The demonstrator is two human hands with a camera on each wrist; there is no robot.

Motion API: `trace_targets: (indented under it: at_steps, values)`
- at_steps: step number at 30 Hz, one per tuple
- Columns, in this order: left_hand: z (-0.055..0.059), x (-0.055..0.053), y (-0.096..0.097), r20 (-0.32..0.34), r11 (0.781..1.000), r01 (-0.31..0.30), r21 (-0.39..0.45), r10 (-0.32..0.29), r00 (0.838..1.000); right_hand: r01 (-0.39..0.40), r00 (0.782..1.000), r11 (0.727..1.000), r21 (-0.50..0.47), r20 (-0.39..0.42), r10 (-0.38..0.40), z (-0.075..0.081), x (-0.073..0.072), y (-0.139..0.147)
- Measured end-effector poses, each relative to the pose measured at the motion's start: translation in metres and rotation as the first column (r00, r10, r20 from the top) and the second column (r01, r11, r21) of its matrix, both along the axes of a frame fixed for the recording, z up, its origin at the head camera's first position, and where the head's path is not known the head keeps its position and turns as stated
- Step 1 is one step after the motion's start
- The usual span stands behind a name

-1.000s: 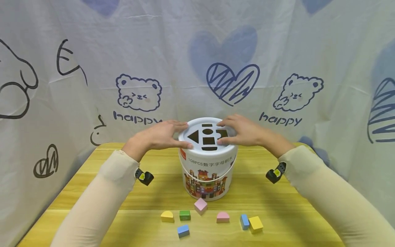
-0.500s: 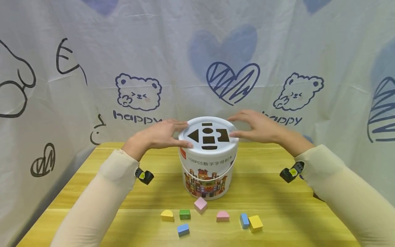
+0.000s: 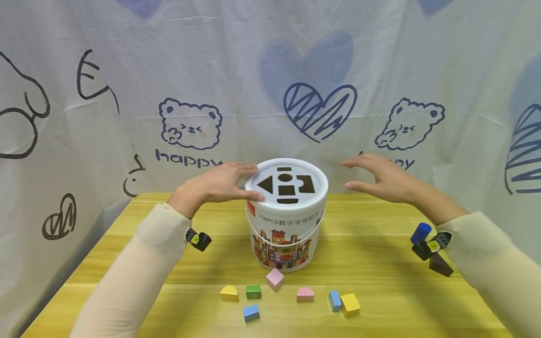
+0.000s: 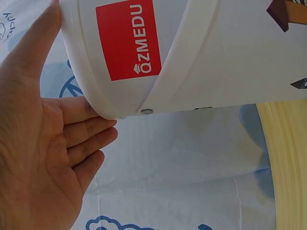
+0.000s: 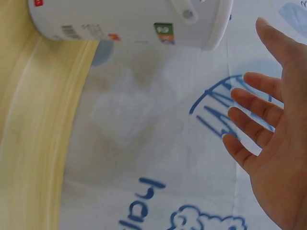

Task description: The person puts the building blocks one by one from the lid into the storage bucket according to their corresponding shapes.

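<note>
A white bucket (image 3: 284, 230) with a picture of block buildings on its side stands upright on the table. Its white lid (image 3: 313, 199) has several dark shaped openings, among them a triangle, a circle and a square. My left hand (image 3: 215, 184) rests at the lid's left edge, thumb and fingertips touching the rim; in the left wrist view those fingers (image 4: 86, 132) look fairly straight. To the right of the bucket, my right hand (image 3: 382, 178) hangs in the air with fingers spread and holds nothing, apart from the bucket wall (image 5: 134, 21) in the right wrist view.
In front of the bucket lie a pink cube (image 3: 275, 280), a green block (image 3: 253, 291), yellow (image 3: 229, 294) and pink half-round blocks (image 3: 305, 295), blue blocks (image 3: 251, 313) and a yellow block (image 3: 350, 304). A blue cylinder (image 3: 421, 233) and a dark wedge (image 3: 440, 265) lie near the right wrist.
My right hand has left the lid and moved to the right, away from the bucket. The blue cylinder and dark wedge have come into view. My left hand stays on the rim.
</note>
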State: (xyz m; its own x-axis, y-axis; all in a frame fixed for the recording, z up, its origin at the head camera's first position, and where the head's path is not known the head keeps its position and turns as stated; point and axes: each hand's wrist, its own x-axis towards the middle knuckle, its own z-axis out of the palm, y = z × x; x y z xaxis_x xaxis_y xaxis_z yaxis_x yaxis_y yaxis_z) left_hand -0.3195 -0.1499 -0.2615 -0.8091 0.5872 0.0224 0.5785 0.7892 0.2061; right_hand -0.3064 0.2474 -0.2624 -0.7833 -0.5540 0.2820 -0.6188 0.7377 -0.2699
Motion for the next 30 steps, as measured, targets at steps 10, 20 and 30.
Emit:
trace_targets:
  at_steps: [10,20,30]
  values:
    - [0.002,-0.001,0.001,0.004,1.000,-0.006,-0.006,0.006,1.000,0.096,0.995,0.995,-0.038,0.043,-0.094,-0.026,0.009,0.040]
    - [0.002,-0.001,0.000,-0.002,1.000,-0.005,-0.006,0.005,1.000,0.161,0.984,0.984,-0.082,0.090,-0.153,-0.062,0.020,0.087]
    - [-0.001,0.000,0.000,-0.010,1.000,-0.008,-0.007,0.008,1.000,0.255,0.959,0.963,-0.087,0.147,-0.241,-0.099,0.030,0.127]
